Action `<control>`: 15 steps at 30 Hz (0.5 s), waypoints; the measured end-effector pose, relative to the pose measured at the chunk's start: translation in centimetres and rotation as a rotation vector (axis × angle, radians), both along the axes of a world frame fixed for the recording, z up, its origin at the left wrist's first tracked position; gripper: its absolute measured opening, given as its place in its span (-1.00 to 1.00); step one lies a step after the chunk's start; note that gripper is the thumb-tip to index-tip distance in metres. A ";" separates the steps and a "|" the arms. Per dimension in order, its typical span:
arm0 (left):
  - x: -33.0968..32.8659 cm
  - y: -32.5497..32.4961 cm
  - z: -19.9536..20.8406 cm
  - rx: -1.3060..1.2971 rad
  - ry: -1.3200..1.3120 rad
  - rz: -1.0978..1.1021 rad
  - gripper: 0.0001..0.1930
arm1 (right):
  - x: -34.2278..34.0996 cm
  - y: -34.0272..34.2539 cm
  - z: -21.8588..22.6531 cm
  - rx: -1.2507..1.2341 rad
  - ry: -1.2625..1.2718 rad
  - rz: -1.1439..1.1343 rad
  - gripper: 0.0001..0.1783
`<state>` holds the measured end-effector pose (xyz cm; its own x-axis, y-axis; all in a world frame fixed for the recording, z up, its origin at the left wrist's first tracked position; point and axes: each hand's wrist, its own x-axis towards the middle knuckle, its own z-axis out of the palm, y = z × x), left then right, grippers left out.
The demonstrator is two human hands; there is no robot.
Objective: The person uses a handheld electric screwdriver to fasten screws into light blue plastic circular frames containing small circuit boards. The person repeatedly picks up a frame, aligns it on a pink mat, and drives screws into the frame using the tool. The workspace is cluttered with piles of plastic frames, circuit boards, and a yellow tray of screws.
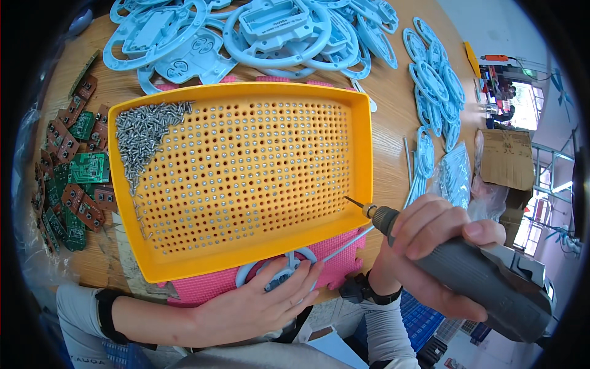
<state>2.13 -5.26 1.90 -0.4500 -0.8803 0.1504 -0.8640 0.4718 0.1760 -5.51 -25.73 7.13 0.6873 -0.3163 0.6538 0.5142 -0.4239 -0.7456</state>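
My right hand (424,227) is wrapped round a dark electric screwdriver (485,286). Its thin bit points left, with the tip over the right edge of the rows of holes in a yellow tray (362,141). Many of those holes hold silver screw heads, and a heap of loose screws (144,132) fills the tray's far left corner. Below the tray, my left hand (264,301) lies over a light blue plastic steering wheel (244,272), fingers stretched across it and holding it on a pink foam mat (206,286). The hand hides much of the wheel.
Blue wheel shells (276,27) are piled beyond the tray, and more stacked parts (433,83) stand at the right. Green and brown circuit boards (89,167) lie to the left. A cardboard box (507,158) and clear plastic bags (453,175) are at the far right.
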 end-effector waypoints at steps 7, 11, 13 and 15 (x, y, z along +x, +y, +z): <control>0.0 0.0 0.1 0.004 0.007 0.015 -0.49 | 0.2 -0.3 -0.8 0.028 -0.010 -0.045 -0.16; -0.1 -0.1 0.1 0.010 0.006 0.014 -0.50 | 0.3 -0.4 -0.9 -0.006 -0.020 -0.032 -0.15; -0.1 0.0 0.0 0.019 0.003 0.019 -0.50 | 0.3 -0.3 -1.2 -0.015 -0.022 -0.030 -0.15; -0.1 0.1 -0.1 0.017 -0.002 0.021 -0.50 | 0.3 -0.2 -1.4 -0.014 -0.019 -0.034 -0.15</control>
